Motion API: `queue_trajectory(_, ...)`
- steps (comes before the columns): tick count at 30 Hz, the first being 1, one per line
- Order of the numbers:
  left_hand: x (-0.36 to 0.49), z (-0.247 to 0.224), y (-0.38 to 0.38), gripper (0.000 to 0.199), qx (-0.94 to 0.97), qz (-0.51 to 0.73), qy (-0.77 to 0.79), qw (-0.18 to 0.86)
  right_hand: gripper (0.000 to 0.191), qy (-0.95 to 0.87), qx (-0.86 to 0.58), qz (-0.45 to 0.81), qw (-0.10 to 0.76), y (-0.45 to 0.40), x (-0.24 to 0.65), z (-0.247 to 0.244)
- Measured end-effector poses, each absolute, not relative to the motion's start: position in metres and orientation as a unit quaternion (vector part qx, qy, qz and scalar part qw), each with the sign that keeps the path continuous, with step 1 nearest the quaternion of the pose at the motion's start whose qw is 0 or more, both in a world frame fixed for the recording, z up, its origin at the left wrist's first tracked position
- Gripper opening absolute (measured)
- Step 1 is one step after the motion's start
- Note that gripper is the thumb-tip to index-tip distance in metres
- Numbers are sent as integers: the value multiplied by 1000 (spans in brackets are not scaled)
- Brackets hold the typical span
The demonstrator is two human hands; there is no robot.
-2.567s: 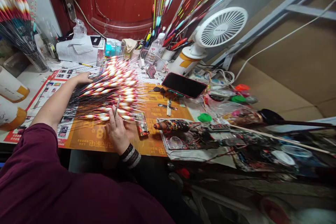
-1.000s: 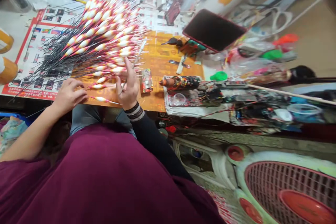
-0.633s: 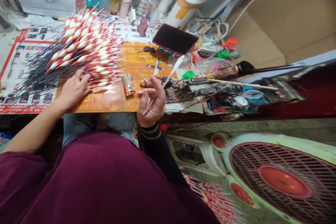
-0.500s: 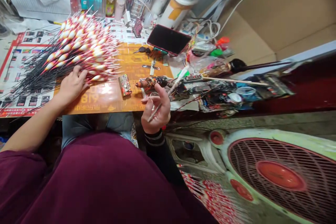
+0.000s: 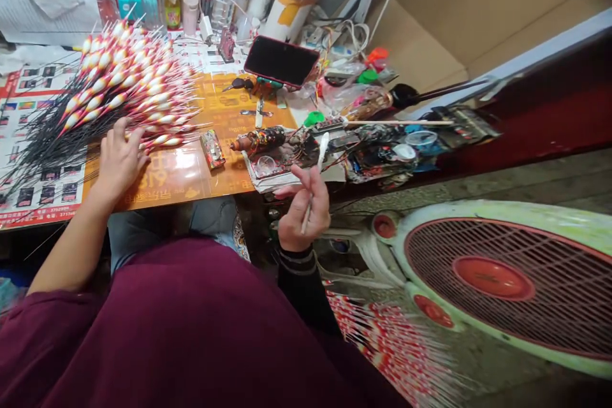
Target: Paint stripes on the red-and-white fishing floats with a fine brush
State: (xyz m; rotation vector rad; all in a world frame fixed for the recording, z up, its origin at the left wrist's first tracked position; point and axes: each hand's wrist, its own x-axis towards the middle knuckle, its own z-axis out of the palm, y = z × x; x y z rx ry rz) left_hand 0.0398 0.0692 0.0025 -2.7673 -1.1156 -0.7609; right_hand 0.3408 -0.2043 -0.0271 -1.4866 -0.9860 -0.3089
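Observation:
A big fan-shaped pile of fishing floats (image 5: 117, 101), with white, yellow and red bodies and thin black stems, covers the left of the table. My left hand (image 5: 119, 156) lies at the near edge of the pile, palm down, its fingers slightly apart and touching the nearest floats. Just beyond the table's front edge, my right hand (image 5: 306, 207) is raised with its fingers pinching a cotton swab (image 5: 323, 148). The swab's white tip points up and away from me, and its thin shaft runs down across the palm.
A small patterned box (image 5: 213, 149) and a brown-tipped tool (image 5: 251, 140) lie mid-table. Behind them a phone (image 5: 281, 61) leans on a stand. Clutter (image 5: 373, 146) fills the right side. A large floor fan (image 5: 492, 277) stands at right, with more floats (image 5: 396, 344) below.
The view has shifted, so the table's things appear further left. My right hand has moved right, away from the brown-tipped tool, with the swab more upright. My left hand stays at the pile.

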Motion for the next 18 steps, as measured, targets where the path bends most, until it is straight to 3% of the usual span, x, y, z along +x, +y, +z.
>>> queue_trajectory(5,-7,-5,49,18,-891,-242,-381,54,43,-385,-641,-147,648,-225,358,-30)
queue_trajectory(18,9,-1,53,20,-903,-214,-371,13,50,-298,-649,-175,678,-225,366,-25)
